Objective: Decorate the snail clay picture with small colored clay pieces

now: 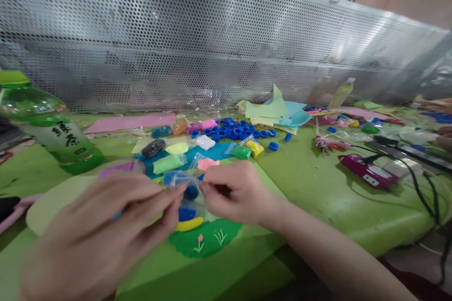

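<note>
A small clear plastic bag [193, 181] with a dark blue lump in it is stretched between my two hands. My left hand [102, 225], blurred at the front left, pinches one side of the bag. My right hand [236, 193] closes thumb and forefinger on its other side. Beneath the hands lies a picture of clay-like material: a green patch [203, 244] with a small pink flower [200, 238] and pale grass blades, a yellow strip [189, 224] and a blue piece [186, 214]. Part of this picture is hidden behind my hands.
Bagged lumps, like the black one [153, 148], and many blue rings [236, 129] lie behind. A green tea bottle [49, 127] stands left. Paper sheets [275, 110], a purple power strip [369, 171], cables and a pink glue gun [330, 142] are right. Perforated metal [176, 42] walls the back.
</note>
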A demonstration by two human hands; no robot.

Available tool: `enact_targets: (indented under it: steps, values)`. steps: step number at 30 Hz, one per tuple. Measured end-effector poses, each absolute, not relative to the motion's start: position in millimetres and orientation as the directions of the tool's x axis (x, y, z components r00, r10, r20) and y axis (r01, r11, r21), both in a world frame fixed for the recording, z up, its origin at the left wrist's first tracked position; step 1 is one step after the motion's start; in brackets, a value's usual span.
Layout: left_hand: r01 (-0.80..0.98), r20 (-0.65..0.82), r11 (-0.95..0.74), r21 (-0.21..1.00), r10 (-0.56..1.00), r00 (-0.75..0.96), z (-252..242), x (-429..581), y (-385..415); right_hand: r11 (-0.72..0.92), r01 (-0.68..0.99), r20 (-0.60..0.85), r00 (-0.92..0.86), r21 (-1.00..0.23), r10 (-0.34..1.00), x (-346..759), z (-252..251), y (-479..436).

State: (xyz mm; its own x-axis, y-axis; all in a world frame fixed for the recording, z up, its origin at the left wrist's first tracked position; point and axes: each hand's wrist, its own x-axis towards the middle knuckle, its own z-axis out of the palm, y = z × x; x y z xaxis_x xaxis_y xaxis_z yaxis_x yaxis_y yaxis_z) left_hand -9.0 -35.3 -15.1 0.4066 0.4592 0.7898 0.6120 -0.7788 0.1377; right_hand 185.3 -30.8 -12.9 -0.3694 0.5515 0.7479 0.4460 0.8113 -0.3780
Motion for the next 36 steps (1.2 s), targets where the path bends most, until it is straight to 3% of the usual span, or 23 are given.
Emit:
enact_targets:
  steps: [2,5,8,13,17,23,27,32,36]
  values:
    - [0.564,0.775,-0.786,0.253,0.514,0.368,-8.9,-7.8,-32.8,0.788,0.378,0.714,-0.348,-0.486,0.608,186.7,-9.4,-31.3]
    - [0.476,0.633,-0.726,0.496,0.678,0.374,-2.5,-1.9,-28.7,0.756,0.321,0.670,-0.352,-0.570,0.654,188.8,-8.0,-30.5]
    - [0.408,0.520,-0.637,0.654,0.770,0.368,-3.8,1.3,-24.3,0.721,0.313,0.631,-0.349,-0.619,0.693,190.2,-8.3,-29.4]
    - [0.130,0.296,-0.368,0.921,0.875,0.382,-14.9,-3.7,-18.2,0.677,0.343,0.581,-0.349,-0.651,0.735,189.6,-7.6,-29.9]
    - [0.041,0.278,-0.318,0.947,0.880,0.385,-17.5,-5.7,-16.3,0.659,0.367,0.557,-0.355,-0.656,0.751,188.8,-5.9,-31.7]
    - [0.146,0.336,-0.405,0.902,0.874,0.351,-12.1,-2.7,-13.7,0.655,0.445,0.543,-0.368,-0.611,0.755,188.3,-6.4,-32.2]
    - [0.088,0.352,-0.392,0.916,0.889,0.294,-8.9,1.2,-12.4,0.652,0.519,0.536,-0.378,-0.553,0.755,187.4,-9.7,-30.3]
    - [0.063,0.425,-0.446,0.893,0.880,0.211,-8.8,1.1,-9.2,0.651,0.552,0.455,-0.465,-0.522,0.759,191.0,-5.9,-28.7]
    - [0.069,0.384,-0.394,0.916,0.915,0.123,-14.0,-3.2,-5.3,0.656,0.578,0.381,-0.535,-0.485,0.754,198.5,-0.4,-26.1]
